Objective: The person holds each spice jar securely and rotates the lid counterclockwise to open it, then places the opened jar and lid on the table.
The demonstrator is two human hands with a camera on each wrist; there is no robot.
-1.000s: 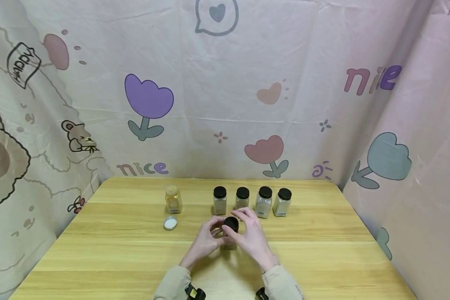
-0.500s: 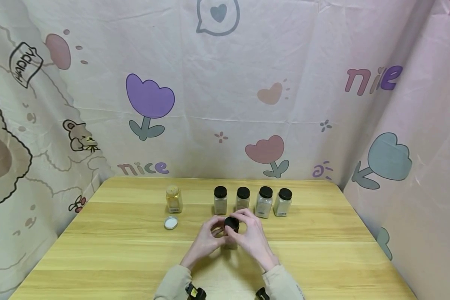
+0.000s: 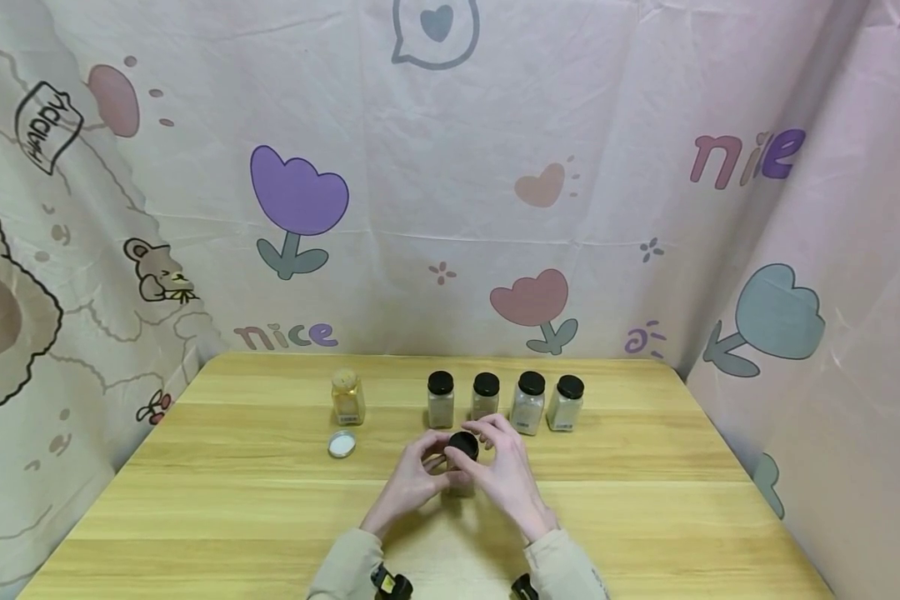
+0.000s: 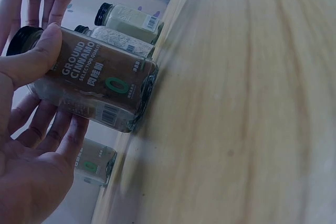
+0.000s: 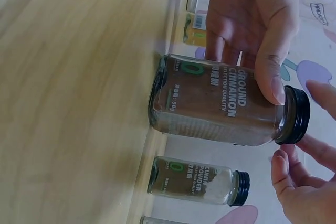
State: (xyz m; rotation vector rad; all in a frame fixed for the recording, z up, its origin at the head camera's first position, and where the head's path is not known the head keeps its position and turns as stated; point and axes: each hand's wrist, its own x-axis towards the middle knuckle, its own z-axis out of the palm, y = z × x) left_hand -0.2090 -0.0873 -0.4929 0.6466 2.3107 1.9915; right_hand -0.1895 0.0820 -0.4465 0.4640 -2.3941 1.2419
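My left hand [image 3: 412,482] grips a square glass jar of ground cinnamon [image 4: 100,74], its thumb across the upper label and its fingers around the far side. The jar is upright near the table's middle, brown powder showing through the glass. A black screw lid [image 5: 295,115] sits on its neck. Around that lid, my right hand [image 3: 506,467] has its fingers spread. Its thumb overlaps the lid's top in the head view, while the other fingertips stand beside the rim. In the right wrist view, these fingers [image 5: 299,174] are right at the lid's edge.
Several black-lidded jars stand behind, among them a cumin powder jar [image 5: 194,182] and a pale-filled jar [image 3: 566,406]. At the left are a lidless jar with yellow contents [image 3: 348,404] and a loose round lid [image 3: 341,444]. A printed curtain [image 3: 420,167] hangs behind the table [image 3: 232,483].
My right fingers drew in close around the lid half a second ago and are spread out again now. My left hand and the jar have stayed in place.
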